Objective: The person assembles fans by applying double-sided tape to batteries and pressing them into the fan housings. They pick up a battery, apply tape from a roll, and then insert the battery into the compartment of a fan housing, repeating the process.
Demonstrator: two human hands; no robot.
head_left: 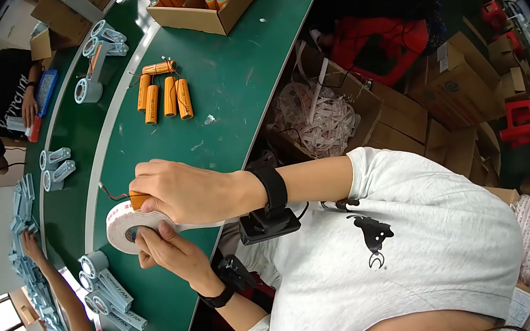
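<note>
right hand [181,188] pinches battery [139,199] — above green table [229,96], cardboard boxes [449,91] alongside.

In the head view, the tape roll [118,234] is over the table [222,97], with the left hand [177,254] at its lower right, fingers at its hole, and the right hand [181,190] at its upper right, fingers on a battery [138,199] at the roll's upper edge. Above the roll, five loose batteries [169,96] lie on the table; farther above it, a box [189,19] holds more. Fans [116,294] lie below left of the roll, others to its upper left, and a heap [27,264] far left. To the roll's upper right, beside the table, a carton [366,100] holds strips [323,124].
</note>
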